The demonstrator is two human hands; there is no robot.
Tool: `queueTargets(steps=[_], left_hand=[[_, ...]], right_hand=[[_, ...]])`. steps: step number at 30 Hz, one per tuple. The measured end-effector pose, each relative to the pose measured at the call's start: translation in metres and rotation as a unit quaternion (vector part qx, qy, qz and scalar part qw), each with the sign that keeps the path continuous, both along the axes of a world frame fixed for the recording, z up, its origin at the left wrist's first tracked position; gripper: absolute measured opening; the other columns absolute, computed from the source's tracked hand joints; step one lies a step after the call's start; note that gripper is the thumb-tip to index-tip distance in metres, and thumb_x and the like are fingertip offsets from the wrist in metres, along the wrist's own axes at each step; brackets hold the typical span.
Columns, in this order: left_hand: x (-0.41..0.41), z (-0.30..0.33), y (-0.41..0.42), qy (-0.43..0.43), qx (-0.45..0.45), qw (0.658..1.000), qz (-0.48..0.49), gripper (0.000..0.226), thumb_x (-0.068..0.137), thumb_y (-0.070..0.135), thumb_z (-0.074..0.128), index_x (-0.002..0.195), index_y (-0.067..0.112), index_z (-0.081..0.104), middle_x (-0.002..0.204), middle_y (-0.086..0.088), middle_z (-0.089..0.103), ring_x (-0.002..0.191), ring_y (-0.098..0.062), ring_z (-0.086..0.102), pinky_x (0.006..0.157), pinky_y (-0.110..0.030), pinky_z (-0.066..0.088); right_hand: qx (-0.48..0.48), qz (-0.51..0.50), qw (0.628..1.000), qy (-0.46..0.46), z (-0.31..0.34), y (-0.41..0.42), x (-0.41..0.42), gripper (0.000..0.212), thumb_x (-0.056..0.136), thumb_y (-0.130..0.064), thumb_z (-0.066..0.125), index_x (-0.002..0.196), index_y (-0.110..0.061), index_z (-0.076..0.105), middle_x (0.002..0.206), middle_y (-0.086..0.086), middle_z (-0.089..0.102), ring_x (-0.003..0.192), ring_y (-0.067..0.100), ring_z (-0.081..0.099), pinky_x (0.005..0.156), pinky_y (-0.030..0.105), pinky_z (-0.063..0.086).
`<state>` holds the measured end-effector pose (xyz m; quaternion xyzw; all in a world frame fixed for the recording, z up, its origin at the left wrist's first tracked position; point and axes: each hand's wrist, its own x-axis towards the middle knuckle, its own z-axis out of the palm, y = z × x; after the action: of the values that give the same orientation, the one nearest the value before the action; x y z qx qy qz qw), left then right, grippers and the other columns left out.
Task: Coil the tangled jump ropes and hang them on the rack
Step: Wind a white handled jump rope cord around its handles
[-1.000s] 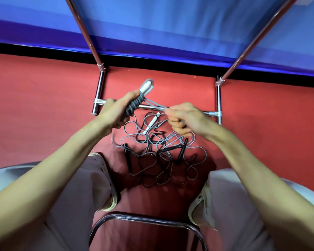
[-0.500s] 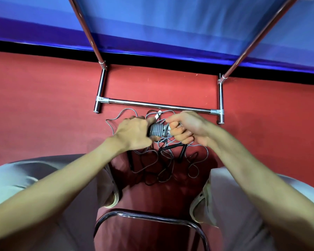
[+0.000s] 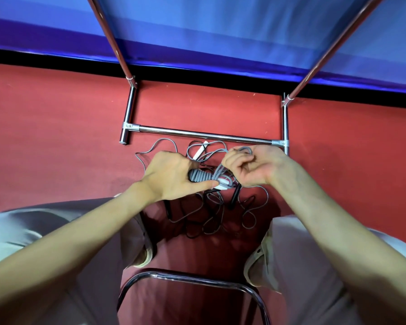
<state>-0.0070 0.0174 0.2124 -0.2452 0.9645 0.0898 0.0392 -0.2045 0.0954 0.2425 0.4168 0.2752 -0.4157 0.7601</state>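
My left hand (image 3: 169, 175) grips a grey jump rope handle (image 3: 201, 177) with cord wound tightly around it, its white end pointing right. My right hand (image 3: 251, 168) pinches the grey cord (image 3: 243, 150) just beside that handle, a loop showing above the fingers. Below both hands a tangle of grey and black ropes (image 3: 211, 214) lies on the red floor, with a black handle (image 3: 234, 198) and a white handle (image 3: 201, 152) among them. The chrome rack (image 3: 204, 136) stands just beyond the hands, its two uprights rising toward the top of the view.
I sit with my knees (image 3: 56, 231) apart on either side of the tangle. A chrome chair frame (image 3: 192, 280) curves across the bottom centre. A blue padded wall (image 3: 220, 31) with a black base strip stands behind the rack.
Both hands dropped from rack-bar height down toward the tangle. The wrapped handle turned from pointing up to lying level, and my right hand lifted a loop of cord beside it.
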Motion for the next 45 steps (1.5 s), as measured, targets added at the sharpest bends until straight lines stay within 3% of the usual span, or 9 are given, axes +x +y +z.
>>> queueTargets(steps=[5, 8, 11, 17, 23, 28, 33, 39, 45], left_hand=[[0.002, 0.001, -0.020, -0.028, 0.181, 0.973, 0.141, 0.091, 0.058, 0.097, 0.025, 0.063, 0.010, 0.052, 0.048, 0.002, 0.048, 0.055, -0.020, 0.048, 0.060, -0.030, 0.042], [0.002, 0.009, -0.029, 0.001, 0.370, 0.909, 0.194, 0.079, 0.062, 0.090, 0.047, 0.053, 0.012, 0.042, 0.046, 0.001, 0.038, 0.047, -0.019, 0.034, 0.055, -0.031, 0.033], [0.003, 0.015, -0.028, 0.046, 0.569, 0.804, 0.164, 0.056, 0.073, 0.066, 0.065, 0.049, 0.017, 0.055, 0.050, -0.006, 0.037, 0.045, -0.017, 0.030, 0.045, -0.023, 0.026], [0.000, 0.017, -0.022, 0.024, 0.720, 0.689, 0.083, 0.063, 0.070, 0.071, 0.066, 0.065, 0.008, 0.064, 0.056, -0.014, 0.048, 0.042, -0.016, 0.039, 0.042, -0.027, 0.026], [-0.003, 0.020, -0.028, 0.080, 0.833, 0.533, 0.121, 0.062, 0.069, 0.070, 0.065, 0.066, 0.008, 0.064, 0.049, -0.008, 0.050, 0.035, -0.015, 0.039, 0.037, -0.026, 0.016], [-0.009, 0.018, -0.022, 0.131, 0.858, 0.451, 0.208, 0.068, 0.080, 0.071, 0.045, 0.063, 0.006, 0.057, 0.043, -0.006, 0.041, 0.035, -0.016, 0.034, 0.039, -0.025, 0.012], [-0.024, 0.028, -0.017, 0.161, 0.745, 0.543, 0.353, 0.064, 0.083, 0.073, 0.040, 0.063, 0.014, 0.054, 0.045, -0.003, 0.043, 0.032, -0.012, 0.033, 0.036, -0.016, 0.018], [-0.039, 0.022, -0.006, 0.217, 0.462, 0.727, 0.459, 0.073, 0.075, 0.081, 0.049, 0.062, 0.010, 0.056, 0.055, -0.009, 0.055, 0.044, -0.020, 0.045, 0.048, -0.027, 0.035], [-0.036, 0.020, 0.007, 0.053, 0.100, 0.958, 0.264, 0.045, 0.098, 0.059, 0.028, 0.092, 0.016, 0.041, 0.074, -0.008, 0.059, 0.080, -0.035, 0.061, 0.063, -0.037, 0.034]], right_hand=[[-0.082, 0.063, 0.947, 0.303, 0.005, -0.004, -0.001, 0.058, 0.098, -0.044, 0.029, 0.092, 0.005, 0.060, 0.060, 0.003, 0.048, 0.043, 0.013, 0.039, 0.038, 0.018, 0.033], [-0.209, 0.162, 0.693, 0.671, 0.003, -0.008, -0.001, 0.014, 0.094, -0.018, 0.052, 0.092, -0.010, 0.063, 0.068, 0.001, 0.056, 0.054, 0.006, 0.050, 0.049, 0.018, 0.039], [-0.366, 0.213, 0.484, 0.766, 0.001, -0.007, -0.006, 0.030, 0.087, -0.005, 0.050, 0.113, -0.012, 0.063, 0.108, 0.007, 0.064, 0.100, 0.006, 0.058, 0.089, 0.014, 0.042], [-0.419, 0.331, 0.528, 0.661, 0.001, -0.003, -0.002, 0.032, 0.102, -0.014, 0.038, 0.123, -0.004, 0.060, 0.126, 0.002, 0.058, 0.119, 0.003, 0.049, 0.097, 0.003, 0.030], [-0.373, 0.332, 0.570, 0.652, -0.001, -0.004, 0.008, 0.041, 0.103, -0.021, 0.041, 0.072, -0.005, 0.063, 0.048, -0.008, 0.054, 0.043, 0.005, 0.048, 0.053, 0.020, 0.044], [-0.308, 0.240, 0.519, 0.760, 0.007, -0.011, 0.008, 0.045, 0.099, -0.026, 0.053, 0.060, -0.005, 0.057, 0.039, -0.012, 0.036, 0.035, 0.003, 0.027, 0.037, 0.016, 0.026], [-0.286, 0.268, 0.406, 0.826, 0.001, -0.013, 0.012, 0.048, 0.100, -0.025, 0.050, 0.069, 0.008, 0.064, 0.039, -0.015, 0.037, 0.040, 0.003, 0.036, 0.047, 0.018, 0.024], [-0.240, 0.274, 0.527, 0.767, -0.011, -0.025, 0.039, 0.055, 0.104, -0.036, 0.033, 0.072, 0.005, 0.050, 0.061, 0.006, 0.030, 0.049, 0.015, 0.026, 0.053, 0.035, 0.027], [-0.182, 0.271, 0.641, 0.695, 0.004, -0.031, 0.030, 0.057, 0.100, -0.056, 0.029, 0.058, -0.019, 0.040, 0.049, -0.002, 0.033, 0.034, 0.011, 0.031, 0.043, 0.021, 0.034]])
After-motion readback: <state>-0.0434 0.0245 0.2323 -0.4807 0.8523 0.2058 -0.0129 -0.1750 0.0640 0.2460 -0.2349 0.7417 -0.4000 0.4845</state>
